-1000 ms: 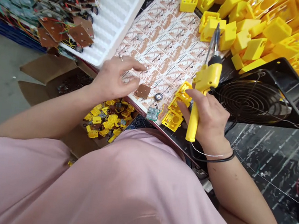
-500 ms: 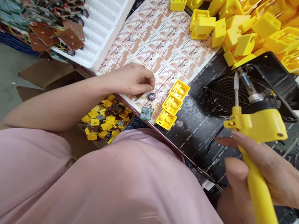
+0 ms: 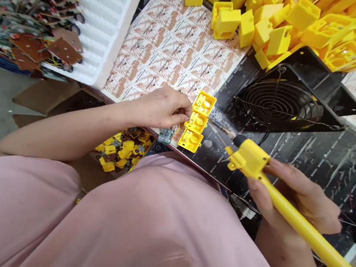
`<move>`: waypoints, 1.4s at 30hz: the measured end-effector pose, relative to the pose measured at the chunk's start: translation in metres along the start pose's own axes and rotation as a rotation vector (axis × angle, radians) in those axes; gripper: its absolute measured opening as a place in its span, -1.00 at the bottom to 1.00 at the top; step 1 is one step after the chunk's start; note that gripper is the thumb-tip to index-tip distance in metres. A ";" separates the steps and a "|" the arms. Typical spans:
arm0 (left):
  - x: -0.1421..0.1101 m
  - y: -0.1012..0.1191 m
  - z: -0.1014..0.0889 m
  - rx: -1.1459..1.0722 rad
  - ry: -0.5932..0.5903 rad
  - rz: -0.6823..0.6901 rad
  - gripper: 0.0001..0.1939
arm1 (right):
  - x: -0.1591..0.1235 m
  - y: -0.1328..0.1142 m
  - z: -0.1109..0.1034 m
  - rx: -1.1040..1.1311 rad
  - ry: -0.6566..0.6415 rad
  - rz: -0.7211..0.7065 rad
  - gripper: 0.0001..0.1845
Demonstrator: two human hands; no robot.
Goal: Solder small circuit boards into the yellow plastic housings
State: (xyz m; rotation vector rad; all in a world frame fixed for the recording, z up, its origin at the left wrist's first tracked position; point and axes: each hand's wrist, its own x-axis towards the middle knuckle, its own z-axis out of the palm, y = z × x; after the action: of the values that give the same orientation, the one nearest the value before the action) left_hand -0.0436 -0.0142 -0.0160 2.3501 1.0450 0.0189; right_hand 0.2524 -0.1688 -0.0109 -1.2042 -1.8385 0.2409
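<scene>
My right hand (image 3: 296,195) grips a yellow soldering iron (image 3: 285,207) like a pen; its metal tip points left and reaches the middle of three yellow plastic covers (image 3: 198,122) lined up at the table's near edge. My left hand (image 3: 162,105) is closed in a pinch just left of those covers, holding a small part I cannot make out against the middle cover. A small green circuit board (image 3: 165,135) lies by the table edge below that hand.
A black fan with a wire grille (image 3: 282,104) stands to the right. Loose yellow housings (image 3: 276,20) are piled behind it. A white foam tray (image 3: 107,25) of wired boards sits at left. A box of small yellow parts (image 3: 122,146) lies below the table edge.
My right hand swung the soldering iron down and left, from upright by the fan to tip at the yellow covers. My left hand slid right with its pinched part to the middle cover.
</scene>
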 end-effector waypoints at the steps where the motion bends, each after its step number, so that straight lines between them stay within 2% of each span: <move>1: 0.000 0.002 0.000 0.057 -0.019 0.015 -0.74 | 0.002 0.001 0.002 0.025 -0.035 -0.059 -0.30; 3: -0.001 0.008 -0.002 0.165 -0.050 0.024 -0.72 | 0.008 0.000 0.005 0.049 -0.127 -0.138 -0.48; 6: 0.001 0.014 -0.004 0.286 -0.102 0.011 -0.71 | 0.017 -0.006 0.008 0.021 -0.213 -0.148 -0.73; 10: 0.006 0.016 -0.006 0.348 -0.149 0.028 -0.70 | 0.024 -0.008 0.011 -0.010 -0.239 -0.200 -0.77; 18: 0.005 0.016 -0.004 0.365 -0.082 0.069 -0.74 | 0.040 -0.009 0.010 0.040 -0.380 -0.292 -0.75; 25: 0.007 0.019 -0.003 0.324 -0.076 0.043 -0.71 | 0.033 -0.013 -0.002 -0.031 -0.247 -0.189 -0.58; 34: 0.007 0.020 -0.004 0.383 -0.093 0.048 -0.71 | 0.040 -0.005 0.012 0.075 -0.318 -0.318 -0.75; 36: 0.007 0.020 -0.004 0.397 -0.090 0.051 -0.70 | 0.039 -0.005 0.009 0.081 -0.310 -0.295 -0.74; 40: 0.008 0.018 -0.003 0.363 -0.072 0.053 -0.71 | 0.033 -0.008 0.000 0.008 -0.248 -0.155 -0.85; 42: 0.008 0.017 -0.002 0.330 -0.056 0.056 -0.73 | 0.031 -0.008 -0.001 -0.030 -0.239 -0.151 -0.82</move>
State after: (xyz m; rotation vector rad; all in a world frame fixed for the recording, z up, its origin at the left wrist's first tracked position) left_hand -0.0272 -0.0167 -0.0077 2.6570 1.0188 -0.2134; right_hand 0.2441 -0.1480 0.0127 -1.0873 -2.1369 0.2821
